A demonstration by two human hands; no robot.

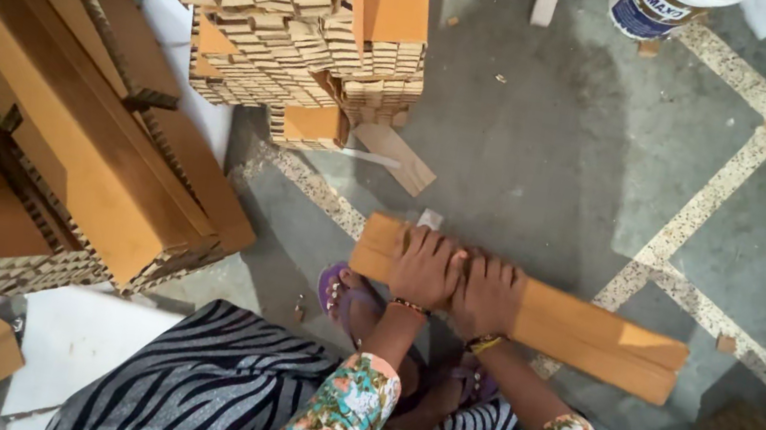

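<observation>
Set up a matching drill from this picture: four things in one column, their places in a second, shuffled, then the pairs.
Things:
1. hands
2. white bucket
3. purple sandal
4. cardboard stack

Places:
A. top edge of the view, on the grey floor
B. pressed side by side on the long cardboard strip
C. under the strip's left end
D. upper middle, piled in layers

Pairs: 1-B, 2-A, 3-C, 4-D

Both hands, left (427, 268) and right (489, 297), lie side by side on a cardboard strip (579, 327) on the floor (564, 151); cardboard stacks (59, 147) stand left, a bucket (652, 7) far right.
</observation>
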